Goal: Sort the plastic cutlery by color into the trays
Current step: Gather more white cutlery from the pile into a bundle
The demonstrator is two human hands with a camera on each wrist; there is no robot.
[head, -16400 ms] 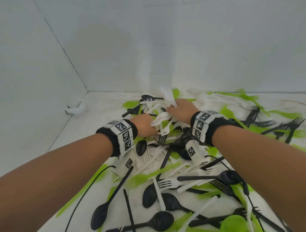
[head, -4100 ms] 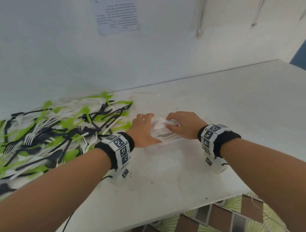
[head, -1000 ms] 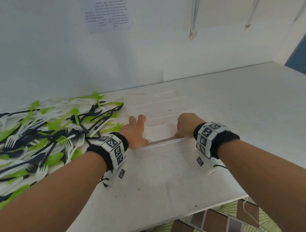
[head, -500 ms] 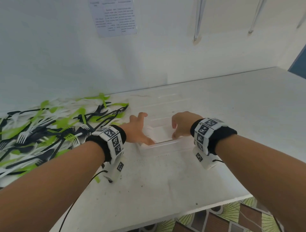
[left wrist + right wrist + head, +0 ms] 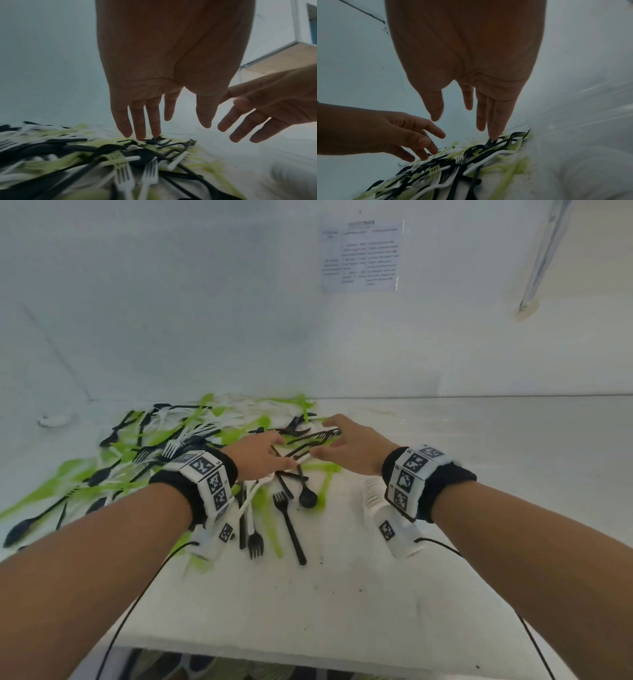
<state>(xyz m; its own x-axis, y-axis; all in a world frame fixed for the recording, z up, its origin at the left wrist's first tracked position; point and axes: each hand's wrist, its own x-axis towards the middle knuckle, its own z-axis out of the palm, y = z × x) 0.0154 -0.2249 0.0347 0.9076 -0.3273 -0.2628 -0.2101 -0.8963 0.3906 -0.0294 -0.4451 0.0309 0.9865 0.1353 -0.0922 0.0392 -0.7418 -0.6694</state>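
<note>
Both hands reach into the near right edge of the mixed cutlery pile (image 5: 178,453) with fingers spread and nearly straight, neither one gripping anything: the left hand (image 5: 255,455) has its fingertips (image 5: 140,136) just touching a black fork (image 5: 164,142) on top of the heap, and the right hand (image 5: 352,445) has one finger down on the tangled black forks (image 5: 506,140) at the pile's far right corner. Judging from this, they are set wide so as to gather a bunch of one colour, probably black, since that is what lies under both sets of fingers. Green, white and black pieces lie crossed over one another on the white table (image 5: 479,474), so pulling one colour will likely drag others along. From the head camera the pile's whole spread shows, along with loose pieces nearer the person, a black spoon (image 5: 307,498) and a second black fork (image 5: 289,525), and a printed sheet (image 5: 361,256) on the wall; contact is hard to judge there. Each wrist camera settles that, showing empty palms and fingertips at the plastic. No tray appears in any view, so none of the cutlery in view is sorted yet.
</note>
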